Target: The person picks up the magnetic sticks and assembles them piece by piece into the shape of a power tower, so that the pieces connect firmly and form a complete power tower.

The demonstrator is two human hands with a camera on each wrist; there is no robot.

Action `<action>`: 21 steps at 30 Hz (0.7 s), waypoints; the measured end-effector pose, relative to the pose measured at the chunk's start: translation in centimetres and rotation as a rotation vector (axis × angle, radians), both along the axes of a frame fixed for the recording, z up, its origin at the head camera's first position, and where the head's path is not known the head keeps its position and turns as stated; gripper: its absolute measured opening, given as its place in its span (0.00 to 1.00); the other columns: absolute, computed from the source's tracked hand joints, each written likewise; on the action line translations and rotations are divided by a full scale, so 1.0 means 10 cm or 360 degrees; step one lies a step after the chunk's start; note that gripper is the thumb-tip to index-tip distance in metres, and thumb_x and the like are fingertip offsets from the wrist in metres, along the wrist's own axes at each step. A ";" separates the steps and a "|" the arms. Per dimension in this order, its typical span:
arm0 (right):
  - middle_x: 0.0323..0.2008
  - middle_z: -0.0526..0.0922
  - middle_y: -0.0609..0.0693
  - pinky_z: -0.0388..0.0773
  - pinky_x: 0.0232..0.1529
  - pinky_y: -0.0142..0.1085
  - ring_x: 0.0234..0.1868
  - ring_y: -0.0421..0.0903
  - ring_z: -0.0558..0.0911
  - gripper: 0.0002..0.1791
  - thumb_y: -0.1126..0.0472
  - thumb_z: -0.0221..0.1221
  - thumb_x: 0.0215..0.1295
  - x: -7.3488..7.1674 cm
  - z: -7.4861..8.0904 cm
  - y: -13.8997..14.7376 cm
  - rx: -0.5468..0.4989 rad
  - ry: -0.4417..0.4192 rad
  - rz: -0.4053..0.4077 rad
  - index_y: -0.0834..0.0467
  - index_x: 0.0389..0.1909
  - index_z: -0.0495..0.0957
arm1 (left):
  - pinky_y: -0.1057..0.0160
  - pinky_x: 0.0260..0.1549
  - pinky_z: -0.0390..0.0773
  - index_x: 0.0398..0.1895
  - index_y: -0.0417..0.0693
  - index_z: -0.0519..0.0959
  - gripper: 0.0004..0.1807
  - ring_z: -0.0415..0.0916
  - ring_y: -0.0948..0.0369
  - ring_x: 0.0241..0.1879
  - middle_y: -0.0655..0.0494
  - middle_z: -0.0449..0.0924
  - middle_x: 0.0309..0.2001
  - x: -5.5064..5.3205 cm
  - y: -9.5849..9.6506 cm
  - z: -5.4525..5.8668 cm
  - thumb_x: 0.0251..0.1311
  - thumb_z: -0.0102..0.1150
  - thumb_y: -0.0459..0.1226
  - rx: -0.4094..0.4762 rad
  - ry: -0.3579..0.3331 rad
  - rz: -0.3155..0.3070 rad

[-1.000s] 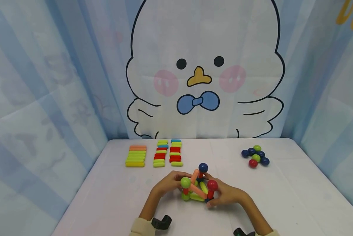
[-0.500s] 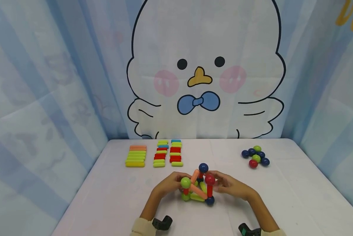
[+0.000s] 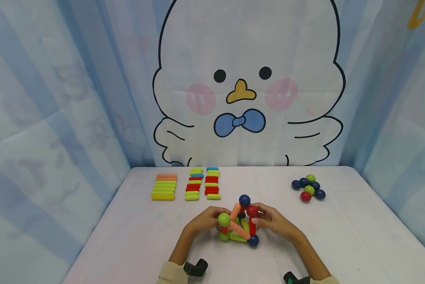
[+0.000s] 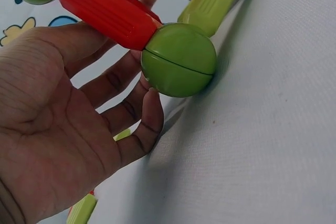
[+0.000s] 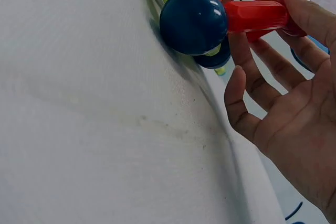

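A toy structure of balls and rods (image 3: pixel 239 230) stands on the table between both hands, with coral and light green rods joining upright red rods. At its left corner my left hand (image 3: pixel 207 220) holds the red rod (image 4: pixel 107 11), its fingers curled behind it and beside the lower green ball (image 4: pixel 179 60). My right hand (image 3: pixel 276 223) pinches the top of the right front post, thumb and fingers about the red ball (image 3: pixel 252 211). Below that, the red rod (image 5: pixel 256 16) meets a dark blue ball (image 5: pixel 193 22) on the table. A blue ball (image 3: pixel 245 200) tops the back post.
Rows of short rods (image 3: pixel 192 189) in red, green and blue lie at the back left, beside longer yellow, green and coral rods (image 3: pixel 164 189). Loose balls (image 3: pixel 309 190) cluster at the back right. A curtain (image 3: pixel 248 150) with a cartoon bird hangs behind the table (image 3: pixel 134 236).
My right hand has moved from the lower blue ball up to the red ball. The right front post, tilted outward before, now stands more upright. My left hand has stayed in place.
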State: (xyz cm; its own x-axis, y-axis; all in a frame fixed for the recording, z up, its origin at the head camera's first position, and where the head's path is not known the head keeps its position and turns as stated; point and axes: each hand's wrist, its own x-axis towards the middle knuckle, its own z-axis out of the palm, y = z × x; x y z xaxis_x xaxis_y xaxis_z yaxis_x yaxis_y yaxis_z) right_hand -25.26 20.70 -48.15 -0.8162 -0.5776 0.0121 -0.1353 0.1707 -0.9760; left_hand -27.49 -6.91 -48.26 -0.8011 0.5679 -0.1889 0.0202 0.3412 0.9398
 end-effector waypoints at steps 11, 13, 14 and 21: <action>0.66 0.66 0.70 0.77 0.57 0.30 0.62 0.62 0.73 0.30 0.61 0.56 0.70 0.02 0.01 -0.05 -0.0017 0.0006 0.0034 0.67 0.69 0.61 | 0.58 0.49 0.79 0.56 0.46 0.80 0.22 0.74 0.59 0.46 0.50 0.82 0.53 0.01 -0.01 0.02 0.59 0.54 0.26 -0.0011 -0.0020 -0.0001; 0.66 0.67 0.69 0.77 0.56 0.30 0.61 0.58 0.75 0.30 0.62 0.57 0.69 0.01 0.01 -0.06 -0.0019 0.0033 0.0038 0.66 0.68 0.62 | 0.56 0.51 0.79 0.56 0.46 0.80 0.22 0.73 0.58 0.48 0.51 0.81 0.54 0.01 -0.01 0.02 0.59 0.54 0.26 -0.0006 -0.0026 0.0000; 0.66 0.67 0.68 0.77 0.56 0.31 0.61 0.54 0.76 0.29 0.63 0.58 0.68 0.01 0.01 -0.06 -0.0015 0.0060 0.0044 0.66 0.67 0.64 | 0.55 0.52 0.79 0.56 0.46 0.80 0.22 0.73 0.58 0.48 0.50 0.81 0.54 0.01 0.00 0.03 0.59 0.54 0.26 -0.0003 -0.0026 0.0001; 0.53 0.74 0.62 0.79 0.49 0.31 0.46 0.37 0.79 0.20 0.63 0.62 0.64 0.03 0.09 -0.04 0.0089 0.0228 0.0065 0.63 0.56 0.73 | 0.52 0.60 0.75 0.57 0.44 0.79 0.22 0.73 0.59 0.50 0.50 0.80 0.55 0.04 0.03 0.06 0.58 0.53 0.24 0.0015 -0.0012 -0.0049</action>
State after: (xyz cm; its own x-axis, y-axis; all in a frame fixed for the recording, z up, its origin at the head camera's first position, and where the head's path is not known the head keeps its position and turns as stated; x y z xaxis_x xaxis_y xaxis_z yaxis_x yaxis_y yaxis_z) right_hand -24.98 20.27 -47.27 -0.7844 -0.6132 0.0936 -0.2805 0.2160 -0.9352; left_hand -27.10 -6.59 -47.68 -0.7818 0.5940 -0.1898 0.0232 0.3319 0.9430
